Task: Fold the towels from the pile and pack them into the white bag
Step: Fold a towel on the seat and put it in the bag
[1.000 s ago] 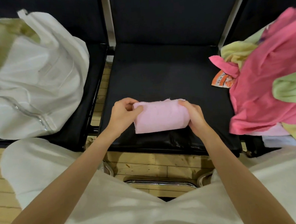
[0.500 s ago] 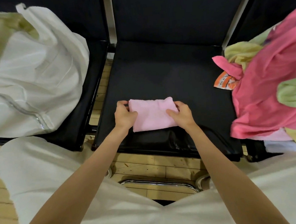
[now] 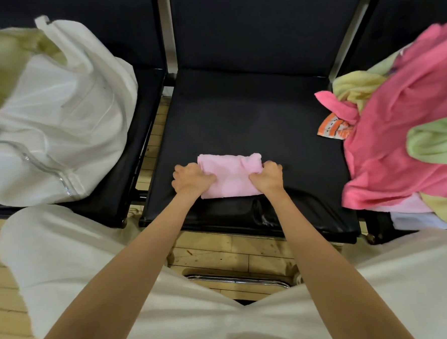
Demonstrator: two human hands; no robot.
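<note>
The light pink towel (image 3: pixel 229 175), folded into a small thick rectangle, lies near the front edge of the middle black chair seat (image 3: pixel 240 116), within easy reach and on a flat place that lets the folds be pressed flat. The left hand (image 3: pixel 191 180) grips its left end and the right hand (image 3: pixel 267 177) its right end, each with fingers curled over the cloth and thumb against it; this grip at both ends probably keeps the layers from springing open, ready either for a last fold or for lifting.

The white bag (image 3: pixel 57 127) sits on the chair seat to the left, its zip showing and a pale green cloth at its top, near enough for a short carry. The pile of towels (image 3: pixel 403 137), mostly deep pink with yellow and green ones, rests on the chair to the right, well apart from the bag, so unfolded and packed cloth do not mix.

The seats are dark padded ones joined in a row on metal frames, over a light wooden plank floor (image 3: pixel 222 250).
</note>
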